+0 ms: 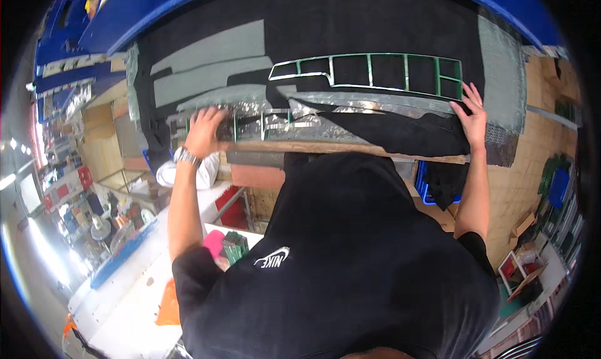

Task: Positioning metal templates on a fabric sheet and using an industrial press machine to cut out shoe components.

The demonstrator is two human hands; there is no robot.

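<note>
A long green metal cutting die (369, 70), divided into several cells, lies on black sheet material (350, 21) spread over the work surface. My right hand (472, 115) is at the die's right end, thumb and fingers apart, with the fingertips at its edge. My left hand (203, 132) rests over a second cutting die (263, 126) near the front edge, fingers slightly bent and apart; it covers part of that die. A loose flap of black material (407, 132) lies between my hands along the front.
Grey cut-out areas (213, 43) show through the black sheet at the left. A wooden strip (300, 147) edges the front. Blue machine beams (169, 11) frame the far side. A blue crate (429, 182) stands below the right; a white table (125, 290) is lower left.
</note>
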